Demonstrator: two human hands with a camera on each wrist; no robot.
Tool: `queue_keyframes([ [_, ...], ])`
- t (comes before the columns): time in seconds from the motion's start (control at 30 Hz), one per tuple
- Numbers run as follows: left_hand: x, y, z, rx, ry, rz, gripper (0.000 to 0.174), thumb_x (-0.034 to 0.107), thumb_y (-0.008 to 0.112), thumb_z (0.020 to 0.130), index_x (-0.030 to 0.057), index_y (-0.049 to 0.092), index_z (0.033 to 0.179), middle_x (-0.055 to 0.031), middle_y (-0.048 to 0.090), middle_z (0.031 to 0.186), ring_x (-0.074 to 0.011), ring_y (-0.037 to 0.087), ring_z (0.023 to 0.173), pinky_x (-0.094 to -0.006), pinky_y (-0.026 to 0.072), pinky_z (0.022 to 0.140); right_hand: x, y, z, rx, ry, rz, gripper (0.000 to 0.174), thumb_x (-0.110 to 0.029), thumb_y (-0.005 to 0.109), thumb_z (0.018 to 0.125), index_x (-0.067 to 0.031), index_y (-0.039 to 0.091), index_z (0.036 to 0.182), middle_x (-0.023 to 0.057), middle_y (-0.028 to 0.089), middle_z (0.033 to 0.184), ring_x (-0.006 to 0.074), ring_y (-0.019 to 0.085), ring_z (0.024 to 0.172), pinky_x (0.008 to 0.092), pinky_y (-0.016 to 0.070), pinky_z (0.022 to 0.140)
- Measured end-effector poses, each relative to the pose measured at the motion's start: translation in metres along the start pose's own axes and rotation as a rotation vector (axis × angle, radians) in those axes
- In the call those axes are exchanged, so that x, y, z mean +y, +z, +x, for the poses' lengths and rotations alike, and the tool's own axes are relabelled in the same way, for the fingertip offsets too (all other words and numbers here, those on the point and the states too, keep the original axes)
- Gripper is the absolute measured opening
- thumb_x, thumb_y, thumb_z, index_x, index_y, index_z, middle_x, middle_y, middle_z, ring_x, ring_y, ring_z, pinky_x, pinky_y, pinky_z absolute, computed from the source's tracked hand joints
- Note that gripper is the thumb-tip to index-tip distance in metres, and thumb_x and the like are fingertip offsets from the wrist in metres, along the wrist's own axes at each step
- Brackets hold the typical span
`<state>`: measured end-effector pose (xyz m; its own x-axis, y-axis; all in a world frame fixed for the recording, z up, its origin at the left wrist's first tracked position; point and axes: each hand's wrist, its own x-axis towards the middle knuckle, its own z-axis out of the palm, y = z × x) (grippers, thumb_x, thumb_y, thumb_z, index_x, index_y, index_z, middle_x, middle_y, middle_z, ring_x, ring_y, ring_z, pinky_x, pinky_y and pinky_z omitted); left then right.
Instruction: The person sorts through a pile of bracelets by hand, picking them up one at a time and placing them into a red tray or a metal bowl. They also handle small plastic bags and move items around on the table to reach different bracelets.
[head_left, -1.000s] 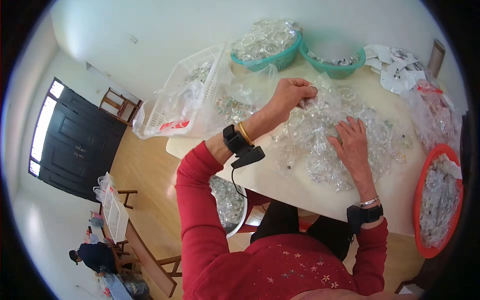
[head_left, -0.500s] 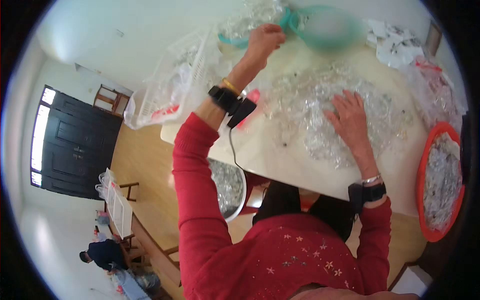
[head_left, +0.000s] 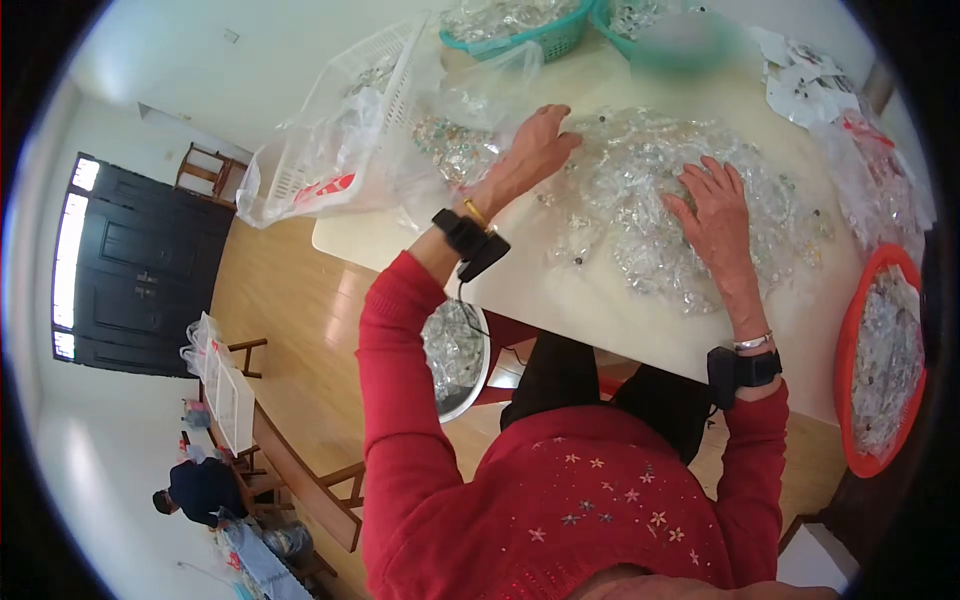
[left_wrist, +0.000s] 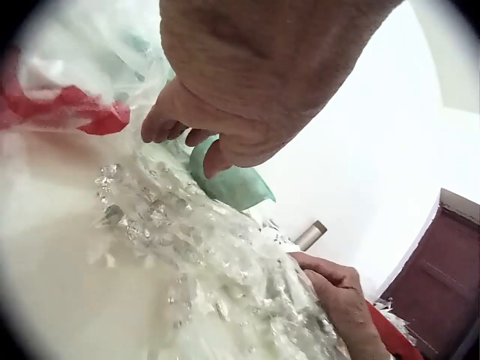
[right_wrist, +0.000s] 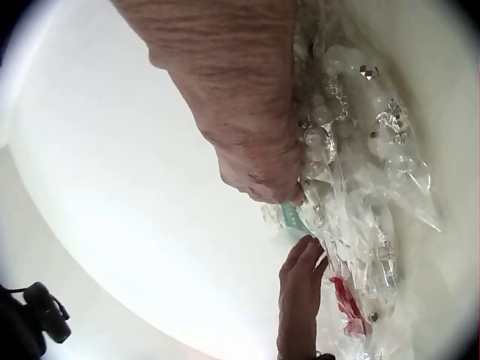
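Note:
A broad pile of small clear bags with beaded jewellery inside covers the table's middle. At its left edge hovers my left hand, fingers loosely bent and nothing visible in them. The left wrist view shows that hand above the bags, its fingertips pointing down. My right hand rests on the right part of the heap with fingers spread. In the right wrist view, pale round beads and silvery chain show through the plastic beside this hand, whose fingertips are mostly hidden.
Left of the pile lie colourful beaded pieces and a white crate with plastic bags. Teal baskets stand at the back. On the right are a red basket and a bag of pinkish items. A white-rimmed basin sits below the table edge.
My left hand, pinching a clear bag over the pile earlier, swung left and back toward the teal basket, then returned emptied to the pile's left edge. My right hand stays on the pile.

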<state>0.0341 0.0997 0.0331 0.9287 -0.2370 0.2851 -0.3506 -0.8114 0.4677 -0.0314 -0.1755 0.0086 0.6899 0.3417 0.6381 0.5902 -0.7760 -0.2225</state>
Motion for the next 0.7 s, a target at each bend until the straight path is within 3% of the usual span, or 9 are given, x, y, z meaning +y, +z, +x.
queue_keyframes([
  [0.1, -0.011, 0.021, 0.029, 0.114, 0.075, -0.028, 0.049, 0.021, 0.063, 0.072, -0.0058, 0.052, 0.112, -0.0254, 0.057, 0.106, -0.0415, 0.053, 0.098, -0.0424, 0.043, 0.085, 0.0, -0.002, 0.002, 0.008, -0.003, -0.005, 0.031, -0.024, 0.066, 0.077, -0.0001, 0.062, 0.096, 0.0119, 0.061, 0.108, 0.031, 0.049, 0.111, 0.0447, 0.0317, 0.099],
  [0.2, -0.012, 0.032, 0.051, -0.031, -0.14, -0.054, 0.041, 0.018, 0.065, 0.075, -0.0065, 0.057, 0.107, -0.016, 0.063, 0.095, -0.0258, 0.061, 0.085, -0.0311, 0.0469, 0.078, -0.002, -0.004, 0.002, 0.005, 0.007, 0.009, 0.03, -0.023, 0.066, 0.077, -0.0003, 0.062, 0.095, 0.0109, 0.061, 0.106, 0.0305, 0.049, 0.111, 0.0447, 0.0321, 0.099],
  [0.23, -0.012, 0.035, 0.053, -0.041, -0.132, -0.055, 0.041, 0.018, 0.065, 0.075, -0.0065, 0.057, 0.107, -0.016, 0.063, 0.095, -0.0258, 0.061, 0.085, -0.0311, 0.0469, 0.078, -0.002, -0.005, 0.002, 0.006, 0.019, 0.003, 0.03, -0.023, 0.066, 0.077, -0.0003, 0.062, 0.095, 0.0109, 0.061, 0.106, 0.0305, 0.049, 0.111, 0.0447, 0.0321, 0.099],
  [0.33, -0.016, 0.029, 0.05, -0.11, -0.329, -0.645, 0.026, 0.011, 0.063, 0.077, -0.0034, 0.061, 0.099, -0.0076, 0.064, 0.084, -0.0152, 0.059, 0.072, -0.0257, 0.0473, 0.069, -0.001, -0.004, 0.001, 0.001, 0.014, 0.012, 0.029, -0.023, 0.066, 0.077, -0.0005, 0.063, 0.095, 0.0103, 0.061, 0.105, 0.03, 0.049, 0.11, 0.045, 0.0323, 0.099],
  [0.47, 0.005, 0.012, 0.032, -0.075, -0.312, -0.935, 0.016, 0.009, 0.061, 0.08, -0.0004, 0.062, 0.093, -0.0038, 0.063, 0.08, -0.0111, 0.056, 0.068, -0.0242, 0.0469, 0.066, -0.001, -0.004, 0.001, 0.012, 0.01, 0.012, 0.03, -0.023, 0.066, 0.076, -0.0003, 0.062, 0.094, 0.0099, 0.061, 0.105, 0.0294, 0.049, 0.11, 0.0452, 0.0323, 0.099],
  [0.7, 0.039, 0.009, 0.008, -0.053, -0.328, -1.17, 0.008, 0.008, 0.06, 0.082, 0.0021, 0.062, 0.087, -0.003, 0.062, 0.077, -0.0108, 0.056, 0.066, -0.0242, 0.0461, 0.065, -0.001, -0.001, 0.002, 0.065, 0.01, 0.061, 0.029, -0.024, 0.066, 0.077, -0.0013, 0.062, 0.094, 0.0101, 0.063, 0.101, 0.03, 0.052, 0.105, 0.0457, 0.0329, 0.098],
])
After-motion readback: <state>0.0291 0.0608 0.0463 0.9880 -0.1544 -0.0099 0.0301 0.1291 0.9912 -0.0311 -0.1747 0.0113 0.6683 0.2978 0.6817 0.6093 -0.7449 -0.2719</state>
